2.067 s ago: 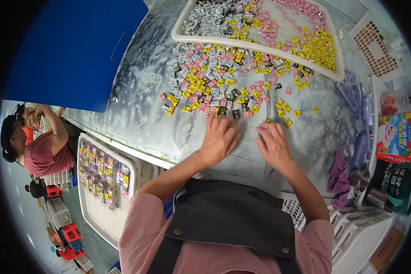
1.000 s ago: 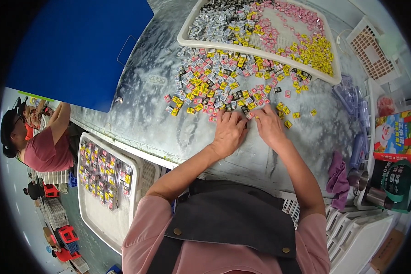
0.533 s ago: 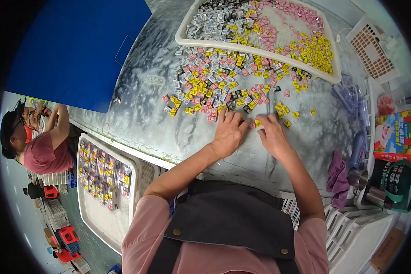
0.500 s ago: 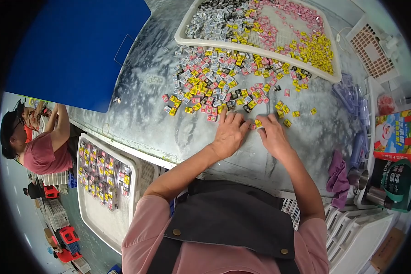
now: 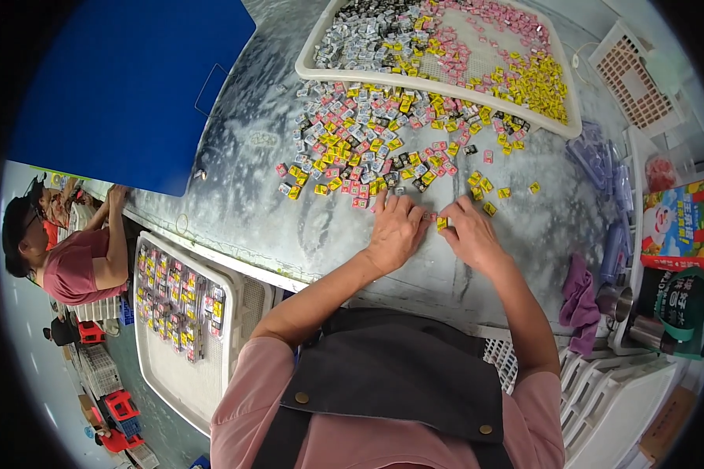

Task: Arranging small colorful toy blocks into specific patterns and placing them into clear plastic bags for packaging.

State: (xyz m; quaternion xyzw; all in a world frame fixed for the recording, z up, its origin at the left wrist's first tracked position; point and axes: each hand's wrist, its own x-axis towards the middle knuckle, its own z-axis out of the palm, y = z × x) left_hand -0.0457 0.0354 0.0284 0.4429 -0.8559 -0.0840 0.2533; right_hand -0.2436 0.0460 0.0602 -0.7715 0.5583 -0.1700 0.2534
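My right hand [image 5: 475, 237] pinches a small yellow block [image 5: 442, 223] between thumb and fingertips, just above the tabletop. Close to its left, my left hand [image 5: 396, 232] rests on the table with bent fingers. A small pink block [image 5: 431, 216] shows at its thumb side, apparently gripped, though the fingers partly hide it. Beyond both hands spreads a heap of small yellow, pink, grey and black blocks [image 5: 360, 144]. A few loose yellow blocks [image 5: 489, 209] lie past my right hand.
A white tray [image 5: 438, 87] of sorted blocks stands at the back. Below the table's left edge, another white tray [image 5: 164, 383] bears filled clear packs [image 5: 181, 301]. A blue board [image 5: 125, 94] covers the far left, near a co-worker [image 5: 82, 262]. Purple cloth [image 5: 579, 305] and steel cups [image 5: 614, 301] are right.
The yellow block in my right hand has turned more upright beside the pink one. My left hand has barely shifted. At left, the co-worker's arms have lowered.
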